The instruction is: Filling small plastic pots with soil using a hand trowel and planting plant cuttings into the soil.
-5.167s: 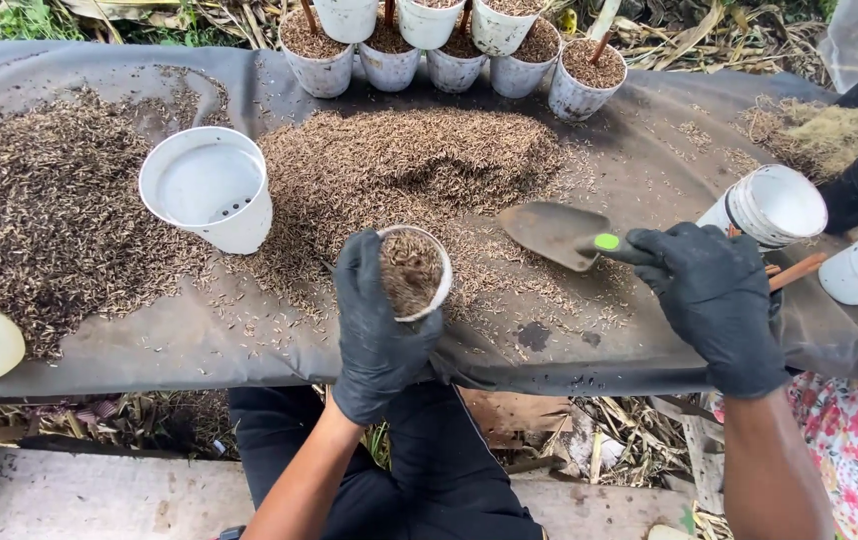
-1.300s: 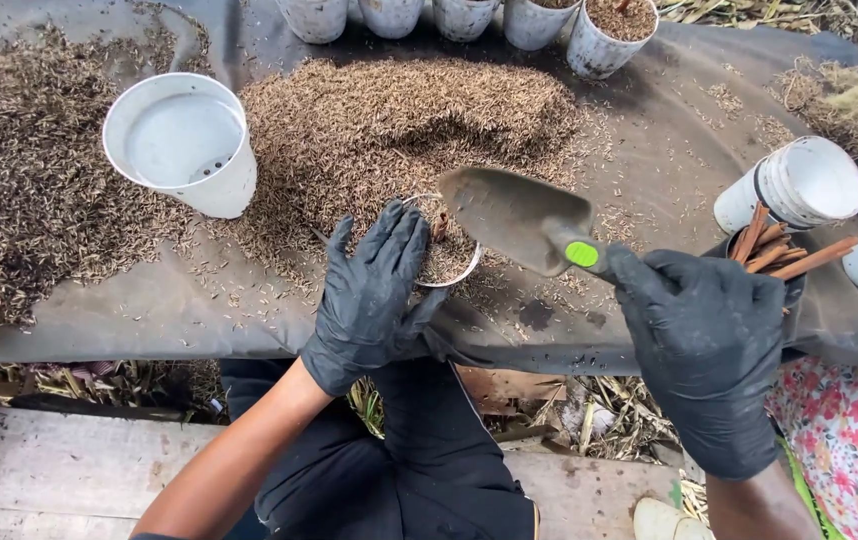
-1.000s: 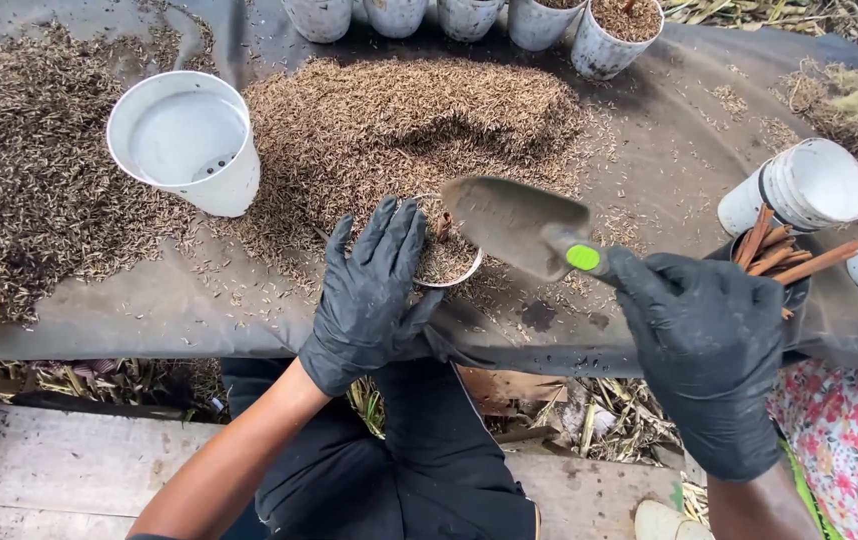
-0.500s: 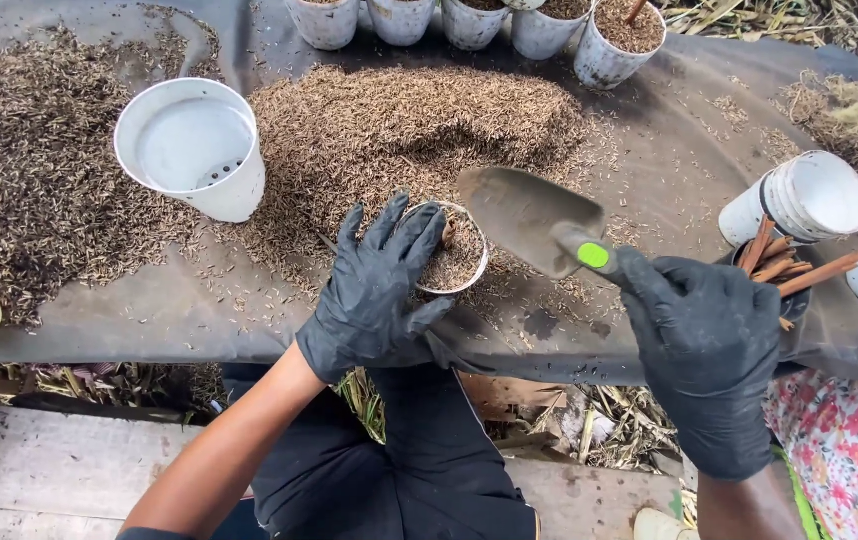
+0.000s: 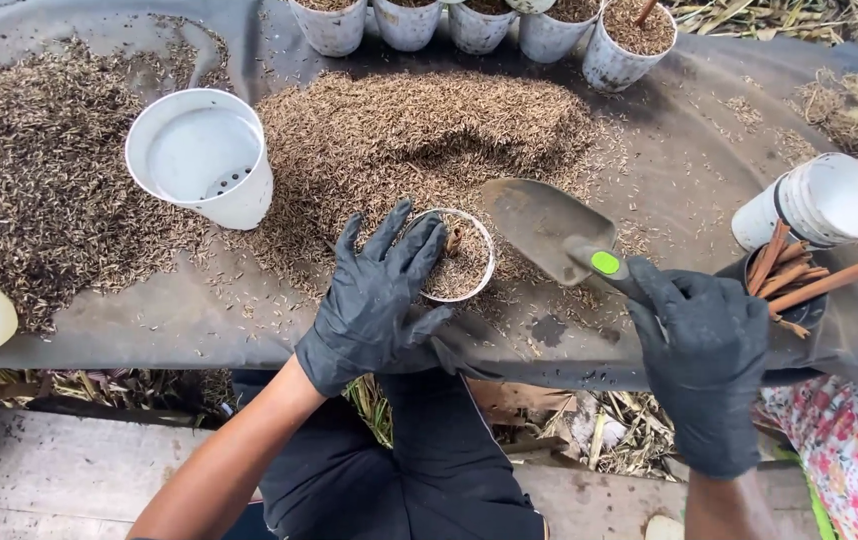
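The gloved left hand is spreading open over the small husk-filled white plastic pot, steadying it; the right hand is gripping the green-handled metal trowel alongside.

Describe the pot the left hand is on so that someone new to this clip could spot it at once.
On the dark sheet covering the table, find the big heap of brown husk mix in the middle. At its near edge sits a small white pot, filled with mix, under the fingers of the black-gloved left hand. Unlike the empty white pot to its left, it is full and hand-covered.
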